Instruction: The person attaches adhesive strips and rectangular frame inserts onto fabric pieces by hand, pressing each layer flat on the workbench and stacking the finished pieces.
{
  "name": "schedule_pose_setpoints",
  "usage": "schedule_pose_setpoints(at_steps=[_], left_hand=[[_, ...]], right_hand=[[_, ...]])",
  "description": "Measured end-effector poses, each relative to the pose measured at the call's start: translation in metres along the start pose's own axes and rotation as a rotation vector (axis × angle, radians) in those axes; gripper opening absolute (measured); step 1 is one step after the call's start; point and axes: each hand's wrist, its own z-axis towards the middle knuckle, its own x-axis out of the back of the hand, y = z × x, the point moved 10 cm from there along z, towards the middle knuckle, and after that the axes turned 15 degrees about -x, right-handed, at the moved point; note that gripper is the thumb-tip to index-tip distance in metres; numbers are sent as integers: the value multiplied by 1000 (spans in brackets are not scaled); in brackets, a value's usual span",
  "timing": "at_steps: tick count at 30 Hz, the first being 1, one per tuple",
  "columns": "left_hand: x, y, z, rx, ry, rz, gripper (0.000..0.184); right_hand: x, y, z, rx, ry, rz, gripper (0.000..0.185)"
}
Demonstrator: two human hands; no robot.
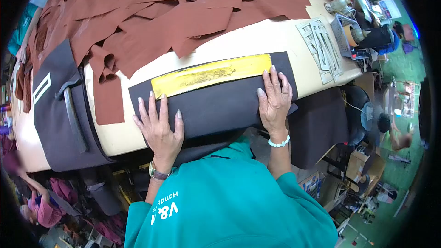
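A dark sheet of material (211,110) lies over the near edge of the table. On it rests a long, slightly curved yellow strip (213,74) with dark smudges along its middle. My left hand (160,126) lies on the dark sheet, fingers spread, its fingertips at the strip's left end. My right hand (274,98) lies flat at the right, fingertips touching or just beside the strip's right end. A pale beaded bracelet (279,142) circles my right wrist, and a watch (152,170) is on the left one. Neither hand grips anything.
Reddish-brown pieces (161,23) pile across the far side of the cream table (257,39). At left, a hammer (71,105) lies on another dark sheet (50,115). Pale slotted templates (320,50) and a grey basket (342,36) sit at right. Another person (48,209) is at lower left.
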Motion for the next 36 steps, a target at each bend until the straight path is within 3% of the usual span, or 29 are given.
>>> schedule_pose_setpoints(at_steps=[36], left_hand=[[-3,-2,-1,28,-37,-73,53]], right_hand=[[-5,0,0,-11,-33,-21,44]])
